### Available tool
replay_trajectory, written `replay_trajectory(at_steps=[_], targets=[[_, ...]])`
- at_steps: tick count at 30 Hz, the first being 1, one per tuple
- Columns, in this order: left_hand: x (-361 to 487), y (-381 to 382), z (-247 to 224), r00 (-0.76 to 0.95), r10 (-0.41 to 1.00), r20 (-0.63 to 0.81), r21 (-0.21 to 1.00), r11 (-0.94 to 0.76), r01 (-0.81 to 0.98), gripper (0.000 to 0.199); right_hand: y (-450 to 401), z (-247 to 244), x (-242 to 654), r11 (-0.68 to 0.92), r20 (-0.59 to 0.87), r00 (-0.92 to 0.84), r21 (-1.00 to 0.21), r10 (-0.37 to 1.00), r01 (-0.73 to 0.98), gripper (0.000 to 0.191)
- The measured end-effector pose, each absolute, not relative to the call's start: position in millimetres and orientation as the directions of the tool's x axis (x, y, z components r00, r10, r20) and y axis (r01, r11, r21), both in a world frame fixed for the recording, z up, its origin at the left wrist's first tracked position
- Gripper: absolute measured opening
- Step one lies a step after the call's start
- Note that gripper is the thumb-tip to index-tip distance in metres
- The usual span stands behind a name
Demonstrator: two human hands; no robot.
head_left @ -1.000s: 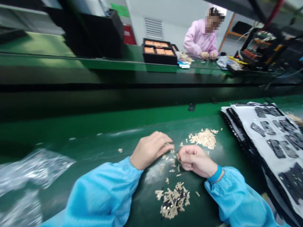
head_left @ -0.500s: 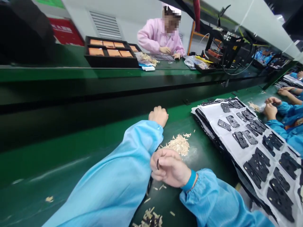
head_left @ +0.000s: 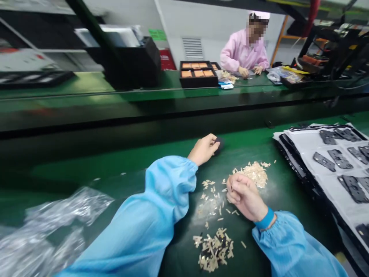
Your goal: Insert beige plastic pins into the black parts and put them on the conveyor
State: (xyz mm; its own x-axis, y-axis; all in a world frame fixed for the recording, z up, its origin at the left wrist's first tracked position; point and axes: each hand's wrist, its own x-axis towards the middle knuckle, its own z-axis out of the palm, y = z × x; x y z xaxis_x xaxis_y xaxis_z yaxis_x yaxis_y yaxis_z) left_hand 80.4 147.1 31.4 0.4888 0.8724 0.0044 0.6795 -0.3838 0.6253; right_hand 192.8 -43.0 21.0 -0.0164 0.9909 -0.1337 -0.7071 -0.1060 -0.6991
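Note:
My left hand (head_left: 202,151) is stretched forward over the green work surface, its fingers closed on a small dark part (head_left: 219,145) that is blurred and partly hidden. Nearer to me, my right hand (head_left: 244,195) is curled with thumb and fingertips pinched together. Only a tiny dark speck shows at that pinch, too small to name. Just behind the right hand lies a heap of small pale strips (head_left: 255,173). Closer in sits a second pile of little metallic and black pieces (head_left: 215,250), with loose strips scattered between the two.
On the right, stacked trays lined with white sheet (head_left: 302,148) carry several black plates (head_left: 340,158). Crumpled clear plastic (head_left: 69,209) lies at left. Across a raised ledge, a person in pink (head_left: 243,48) works beside a black box of orange pieces (head_left: 198,81).
The view has swung left, bringing the clear plastic and near pile into sight. My left hand has turned, showing the dark part in its fingers. The right hand stays pinched.

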Motion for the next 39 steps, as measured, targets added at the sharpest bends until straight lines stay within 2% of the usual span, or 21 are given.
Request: replay_trajectory(at_steps=[1, 2, 3, 7, 11, 19, 29, 39], targets=[[64.2, 134.3, 29.6, 0.495, 0.869, -0.025, 0.804, -0.276, 0.527, 0.018, -43.9, 20.3, 191.5, -0.104, -0.146, 0.004, -0.725, 0.989, -0.681, 0.029], [49.4, 120.1, 27.5, 0.514, 0.856, -0.058, 0.919, -0.155, 0.362, 0.023, -44.9, 19.3, 190.0, -0.102, -0.156, 0.025, -0.751, 0.987, -0.652, 0.030], [36.1, 105.2, 25.2, 0.516, 0.852, -0.086, 0.964, -0.059, 0.258, 0.029, -46.0, 18.0, 188.4, -0.103, -0.163, 0.042, -0.781, 0.986, -0.616, 0.031], [3.1, 51.5, 16.7, 0.474, 0.851, -0.226, 0.974, 0.205, 0.096, 0.039, -50.9, 10.4, 183.9, -0.127, -0.177, 0.070, -0.885, 0.982, -0.447, 0.033], [-2.3, 24.1, 10.6, 0.479, 0.833, -0.276, 0.948, 0.317, -0.005, 0.046, -54.6, 8.7, 182.7, -0.133, -0.162, 0.087, -0.953, 0.983, -0.273, 0.029], [6.1, 13.9, -0.8, 0.470, 0.846, -0.252, 0.934, 0.340, -0.112, 0.039, -60.2, 18.3, 175.0, -0.145, -0.124, 0.167, -0.982, 0.978, 0.123, 0.013], [7.3, 1.9, -5.1, 0.406, 0.894, -0.188, 0.974, 0.222, -0.039, 0.026, -68.8, 11.0, 170.5, -0.173, -0.121, 0.164, -0.916, 0.979, 0.362, 0.006], [8.1, 1.3, -0.7, 0.392, 0.910, -0.137, 0.990, 0.142, 0.017, 0.021, -68.0, 13.5, 169.4, -0.158, -0.097, 0.150, -0.861, 0.984, 0.483, 0.007]])
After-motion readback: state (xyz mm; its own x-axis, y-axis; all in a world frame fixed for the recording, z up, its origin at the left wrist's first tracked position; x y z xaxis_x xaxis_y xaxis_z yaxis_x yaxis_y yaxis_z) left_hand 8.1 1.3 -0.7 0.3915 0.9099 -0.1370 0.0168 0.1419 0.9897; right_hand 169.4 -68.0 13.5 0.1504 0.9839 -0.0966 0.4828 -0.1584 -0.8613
